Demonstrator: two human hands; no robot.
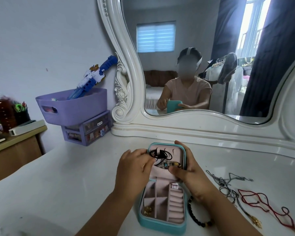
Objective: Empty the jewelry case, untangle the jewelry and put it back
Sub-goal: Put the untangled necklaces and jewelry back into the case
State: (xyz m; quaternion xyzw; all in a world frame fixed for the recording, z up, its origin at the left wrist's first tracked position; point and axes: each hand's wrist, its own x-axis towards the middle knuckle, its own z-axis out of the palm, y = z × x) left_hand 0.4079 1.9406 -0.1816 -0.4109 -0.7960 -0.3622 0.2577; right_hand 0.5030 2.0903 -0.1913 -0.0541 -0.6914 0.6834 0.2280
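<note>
1. Jewelry case – teal, pink lining, lies open on white vanity top, lid stood upright toward mirror.
2. Right hand – wraps lid's right edge, thumb across lid pocket; fingers curled round lid, prob. bracing it upright so the other hand can work.
3. Left hand – fingertips pinched together on black cord, which loops over lid hooks just past the thumb. Judged: either pulling it off or hanging it back; can't tell which.
4. Beaded bracelet – in lid pocket, directly under black cord, touching right thumb.
5. Gold piece – front-left compartment of tray, below left wrist; other compartments look bare.
6. Black bead bracelet – on vanity top, just beside case's right wall, under right forearm.
7. Grey chains, red cord – spread out well right of right hand, prob. laid apart for untangling.
</note>
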